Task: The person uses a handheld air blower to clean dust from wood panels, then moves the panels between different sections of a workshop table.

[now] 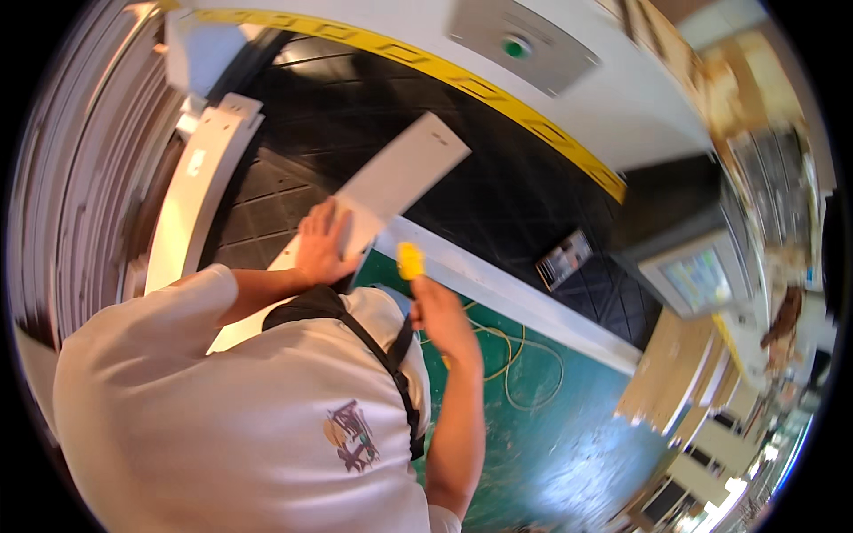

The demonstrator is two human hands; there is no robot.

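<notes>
A long white board [407, 169] with small holes near its far end lies at a slant across the black machine bed [498, 178]. My left hand [322, 244] rests on the board, fingers outstretched and pressed flat. My right hand [444, 315] is closed around a yellow hand tool [410, 260], its head pointing up beside the board's edge; blur hides its exact kind. Below that hand, a thin yellow hose [514, 355] loops over the green floor; whether it joins the tool I cannot tell.
Another white panel [191, 191] stands at the left. A white beam [506, 275] edges the bed, where a small dark printed card [564, 259] lies. Beyond runs a yellow strip [480, 87] below a green button [515, 46]. A monitor [697, 271] and stacked boards [671, 369] are right.
</notes>
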